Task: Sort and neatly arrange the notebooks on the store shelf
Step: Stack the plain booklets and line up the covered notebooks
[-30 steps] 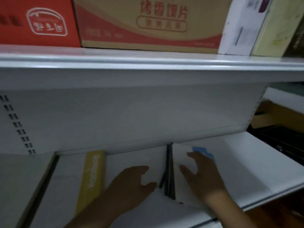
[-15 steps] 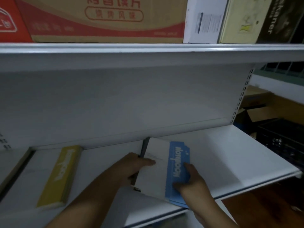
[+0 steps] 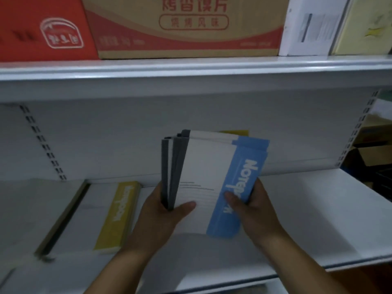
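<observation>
blue-banded notebook stack (image 3: 203,183), earlier flat on the shelf (image 3: 307,209), now lifted; left hand (image 3: 161,215) grips the spines, right hand (image 3: 254,209) the blue edge, probably for squaring.

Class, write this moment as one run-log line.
left hand: grips notebook stack | right hand: grips it too | position: above shelf

The head-worn camera faces the white shelf (image 3: 307,209) closely, angled slightly downward.
</observation>
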A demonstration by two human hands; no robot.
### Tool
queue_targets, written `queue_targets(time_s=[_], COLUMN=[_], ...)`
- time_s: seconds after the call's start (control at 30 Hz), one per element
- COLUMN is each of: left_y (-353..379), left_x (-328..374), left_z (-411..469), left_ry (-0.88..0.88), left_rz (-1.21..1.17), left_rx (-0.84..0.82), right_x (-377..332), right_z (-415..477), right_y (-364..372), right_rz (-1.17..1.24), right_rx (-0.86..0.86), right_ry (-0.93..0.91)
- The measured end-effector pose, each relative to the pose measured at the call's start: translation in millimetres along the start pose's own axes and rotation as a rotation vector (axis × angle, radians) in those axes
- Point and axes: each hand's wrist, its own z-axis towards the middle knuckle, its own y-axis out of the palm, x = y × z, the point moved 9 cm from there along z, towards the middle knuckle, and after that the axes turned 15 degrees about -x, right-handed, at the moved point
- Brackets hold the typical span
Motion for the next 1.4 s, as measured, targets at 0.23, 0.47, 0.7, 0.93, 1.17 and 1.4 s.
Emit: queue_targets(time_s=[0.23, 0.47, 0.7, 0.93, 1.17, 1.4], left_y=[-33, -24, -19, -43, -70, -10], left_x=[-46, -60, -74, -55, -52, -63], left_z=[-18, -11, -3, 6, -17, -6], left_ry=[-0.047, -0.066, -0.081, -0.181, -0.181, -0.091], left_rz=[-0.149, -0.176, -0.115, 0.035, 0.786, 0.965], left_rx=[0.121, 0.001, 0.046, -0.010, -0.369, -0.585], right_x=[18, 25, 44, 53, 100, 101], right_z=[10, 18, 14, 43, 56, 70], right_y=[55, 50, 49, 57, 90, 103], right_rz=[-0.001, 0.064, -0.041, 0.105, 0.108, -0.209], right_rx=[-0.121, -0.210, -0.184, -0.224, -0.202, -0.340], right_ry=[-0.033, 0.024, 0.053, 0.305, 0.641, 0.654])
